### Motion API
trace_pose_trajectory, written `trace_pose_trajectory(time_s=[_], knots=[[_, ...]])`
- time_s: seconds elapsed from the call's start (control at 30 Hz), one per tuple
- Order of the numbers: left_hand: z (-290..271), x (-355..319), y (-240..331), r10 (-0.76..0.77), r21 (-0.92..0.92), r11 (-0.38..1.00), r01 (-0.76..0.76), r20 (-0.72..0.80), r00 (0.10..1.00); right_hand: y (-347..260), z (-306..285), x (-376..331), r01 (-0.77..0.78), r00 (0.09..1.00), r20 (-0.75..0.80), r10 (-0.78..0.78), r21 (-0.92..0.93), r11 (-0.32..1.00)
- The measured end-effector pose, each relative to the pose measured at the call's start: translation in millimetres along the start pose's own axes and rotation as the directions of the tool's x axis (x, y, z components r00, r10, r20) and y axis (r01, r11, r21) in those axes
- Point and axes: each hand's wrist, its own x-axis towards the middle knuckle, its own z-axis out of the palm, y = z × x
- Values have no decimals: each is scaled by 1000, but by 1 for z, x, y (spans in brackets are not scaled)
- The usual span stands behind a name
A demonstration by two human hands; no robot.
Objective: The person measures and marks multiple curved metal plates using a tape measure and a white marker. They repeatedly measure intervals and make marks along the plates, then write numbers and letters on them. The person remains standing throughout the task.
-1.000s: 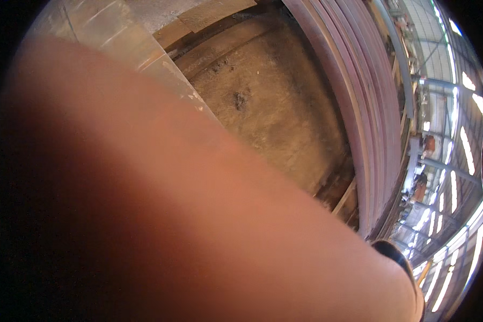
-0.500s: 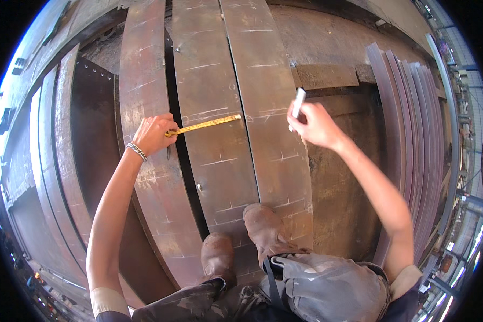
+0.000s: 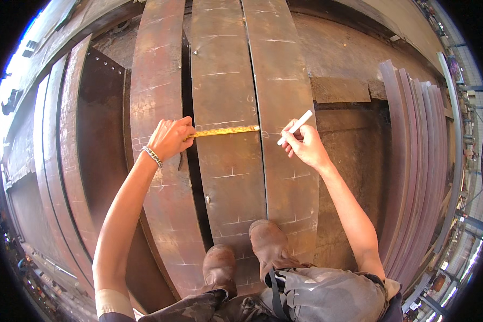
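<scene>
In the head view, the fingers of the left hand [image 3: 170, 137] pinch a narrow yellow tape measure [image 3: 225, 130] near the left edge of the middle flat, brown-grey steel beam [image 3: 228, 196]. The tape lies across that beam, its free end at the dark gap beside the right-hand brown steel beam [image 3: 292, 190]. Above this second beam, the right hand's [image 3: 308, 149] fingers pinch a slim white marking stick [image 3: 300, 122], tilted.

Metal workshop, long steel beams [image 3: 421, 166]
</scene>
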Motion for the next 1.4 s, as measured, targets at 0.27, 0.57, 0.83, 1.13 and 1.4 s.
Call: trace_pose_trajectory(time_s=[0.27, 0.57, 0.83, 1.13, 1.4], knots=[[-2, -1, 2, -4, 66, 998, 0, 60, 998, -4, 13, 13, 27, 1000, -6, -27, 31, 999], [2, 7, 11, -57, 289, 957, -3, 196, 979, -9, 68, 85, 180, 972, 148, -184, 36, 983], [14, 4, 11, -76, 387, 922, 15, 142, 987, 4, 100, 115, 193, 961, 231, -154, -161, 968], [8, 6, 13, -83, 368, 930, -5, 222, 972, 13, 101, 118, 217, 965, 181, -189, -153, 964], [11, 6, 11, -65, 364, 931, -8, 186, 980, 13, 101, 120, 213, 961, 209, -180, -145, 966]])
